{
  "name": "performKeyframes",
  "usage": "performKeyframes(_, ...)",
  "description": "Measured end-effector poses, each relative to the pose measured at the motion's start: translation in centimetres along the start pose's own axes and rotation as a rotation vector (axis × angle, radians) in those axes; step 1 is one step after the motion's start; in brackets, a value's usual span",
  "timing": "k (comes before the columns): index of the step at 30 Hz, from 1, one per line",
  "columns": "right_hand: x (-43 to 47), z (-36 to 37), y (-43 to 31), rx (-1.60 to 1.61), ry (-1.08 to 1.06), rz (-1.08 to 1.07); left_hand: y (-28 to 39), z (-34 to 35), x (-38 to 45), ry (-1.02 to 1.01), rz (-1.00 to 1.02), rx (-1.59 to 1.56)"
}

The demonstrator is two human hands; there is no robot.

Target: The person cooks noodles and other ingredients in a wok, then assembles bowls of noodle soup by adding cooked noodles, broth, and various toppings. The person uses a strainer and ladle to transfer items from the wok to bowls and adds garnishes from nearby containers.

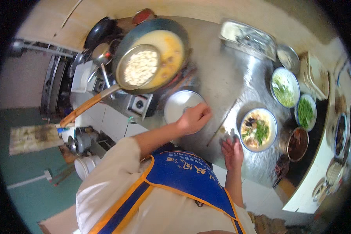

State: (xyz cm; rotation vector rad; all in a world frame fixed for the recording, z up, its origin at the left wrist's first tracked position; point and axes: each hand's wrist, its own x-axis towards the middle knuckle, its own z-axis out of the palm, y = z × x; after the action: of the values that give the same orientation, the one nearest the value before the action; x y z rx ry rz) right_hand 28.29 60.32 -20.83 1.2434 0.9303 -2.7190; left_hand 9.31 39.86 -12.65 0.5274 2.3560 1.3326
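Note:
My left hand (194, 118) is loosely curled above a round metal lid (175, 102); no object shows in its fingers. Part of the lid is covered by the hand. My right hand (233, 153), fingers apart, is beside a blue-rimmed bowl (274, 137) of food topped with chopped greens and dark pieces. Whether its thumb touches the bowl is unclear. Between my hands, a thin rod (222, 122) lies on the steel counter (213, 70). Ahead on the left, a wooden-handled metal strainer or ladle (90, 108) full of pale pieces rests over a wok (155, 25) of yellowish broth.
A rectangular steel tray (245, 49) stands at the back. On the right are a bowl of pale green shreds (285, 87), a bowl of chopped greens (305, 112) and a bowl of dark red sauce (297, 144). A burner knob (139, 104) is below the wok.

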Motion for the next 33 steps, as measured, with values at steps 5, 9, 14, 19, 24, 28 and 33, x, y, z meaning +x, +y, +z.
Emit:
performKeyframes(5,-1.9,6.3,3.4,-0.266,0.101,-0.153,-15.2,-14.5,-17.9,0.336,-0.410,0.245)
performKeyframes(9,-2.7,14.3,5.4,-0.329,0.073,-0.352,-31.1,-27.5,-20.5,0.880,-0.534,0.241)
performKeyframes(14,-5.8,26.3,8.8,-0.492,-0.031,-0.584,-40.1,-34.7,-15.5,0.821,-0.560,-0.891)
performKeyframes(19,-9.4,36.3,11.4,-0.685,-0.237,-0.749,-32.9,-40.4,-14.3,0.445,-0.489,-0.391)
performKeyframes(24,-11.4,44.8,13.3,-0.796,-0.440,-0.872,-25.3,-45.2,-15.3,0.531,-0.302,-0.836)
performKeyframes(28,-10.8,51.9,15.7,-0.988,-0.596,-0.897,-18.1,-49.4,-18.0,0.467,-0.268,-0.599)
performKeyframes(33,-11.1,62.5,22.1,-0.820,-0.775,-0.771,-9.4,-51.3,-18.6,0.453,-0.001,-0.098)
